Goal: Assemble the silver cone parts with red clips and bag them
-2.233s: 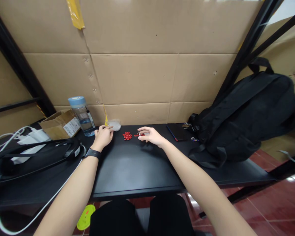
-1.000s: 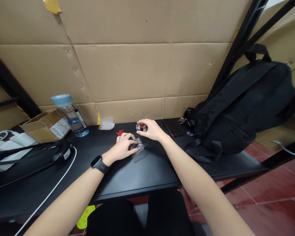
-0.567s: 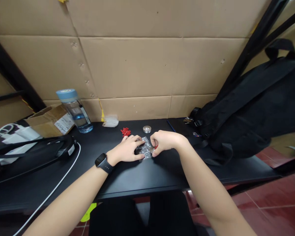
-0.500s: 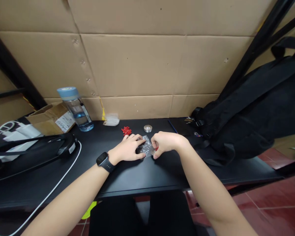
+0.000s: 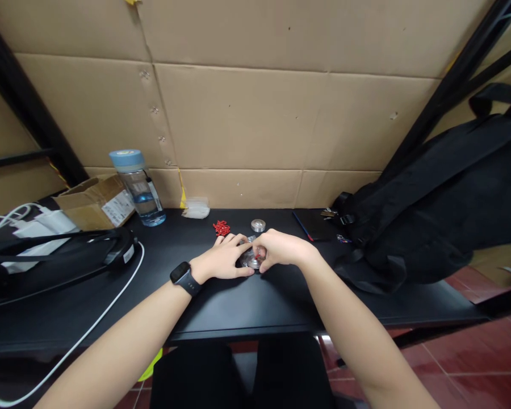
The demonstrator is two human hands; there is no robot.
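Between my hands sits a shiny, round metal tin [image 5: 252,262] with crinkled clear plastic in it, partly covered by my fingers. My left hand [image 5: 225,257], with a dark watch on its wrist, curves round the tin's left side, thumb in front and fingers behind. Over the right side is my right hand [image 5: 276,250], its thumb and fingers pinched together on a small red piece that barely shows. Just beyond my left fingers lies a pile of small red pieces [image 5: 222,228]. Behind the tin is a second round metal piece [image 5: 258,225], perhaps a lid.
At the left stand a water bottle [image 5: 138,190], a cardboard box [image 5: 94,200] and a black case [image 5: 89,255] with white chargers and a cable. A clear plastic packet [image 5: 196,208] lies by the cardboard wall. To the right are a dark flat notebook-like item [image 5: 313,225] and a large black backpack [image 5: 443,187].
My right hand has shifted left, over the tin. More of the tin's round metal shows and less of the clear plastic. The left hand keeps its place beside it. The view has tilted slightly.
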